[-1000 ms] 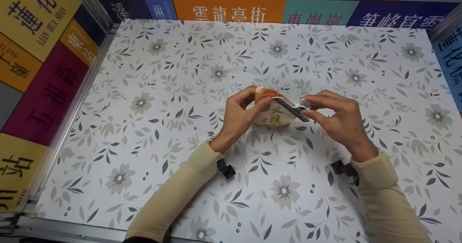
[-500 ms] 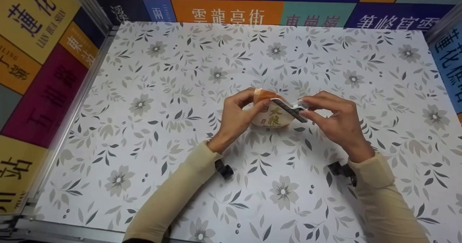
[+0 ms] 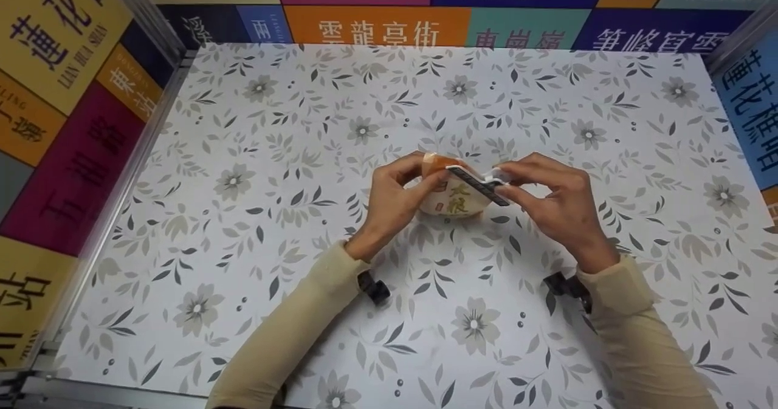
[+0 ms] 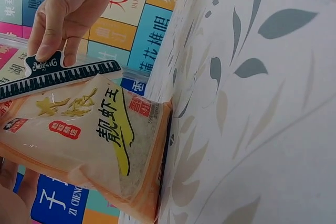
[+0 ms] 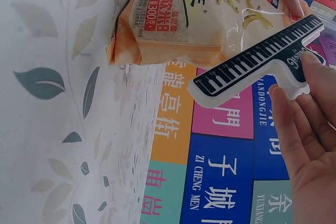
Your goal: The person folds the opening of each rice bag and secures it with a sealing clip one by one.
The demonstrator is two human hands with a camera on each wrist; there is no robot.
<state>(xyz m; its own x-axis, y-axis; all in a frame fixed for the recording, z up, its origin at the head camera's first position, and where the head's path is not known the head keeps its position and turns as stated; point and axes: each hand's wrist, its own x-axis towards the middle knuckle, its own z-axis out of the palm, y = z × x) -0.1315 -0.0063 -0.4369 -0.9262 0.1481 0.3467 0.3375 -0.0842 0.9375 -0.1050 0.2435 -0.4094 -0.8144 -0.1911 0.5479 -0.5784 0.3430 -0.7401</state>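
Two hands meet over a small bag of rice at the middle of a flower-patterned table (image 3: 255, 312), seen from the head camera. Nearest the viewer, cream sleeves run up from the bottom edge, each with a dark wrist camera mount (image 3: 373, 288) strapped beneath the cuff.

The left hand (image 3: 395, 199) curls round the left end of the rice bag (image 3: 453, 199), thumb and fingers pinching its gathered top. The bag stands on the table between the two hands; the left wrist view shows its orange base (image 4: 157, 182) resting on the cloth and clear plastic with grains inside.

To the right of the bag, the right hand (image 3: 556, 199) pinches the handle of a sealing clip (image 3: 480, 185) printed with piano keys, thumb and forefinger closed on it. The clip lies along the bag's top edge; the right wrist view shows its long bar (image 5: 252, 61) running across the upper part of the pack. Whether the jaws already bite on the plastic cannot be told, so the closing of the bag appears near its end rather than finished: the clip is lined up, neither hand has let go.

Beyond the hands, colourful panels of Chinese place names (image 3: 383, 26) wall in the far side.
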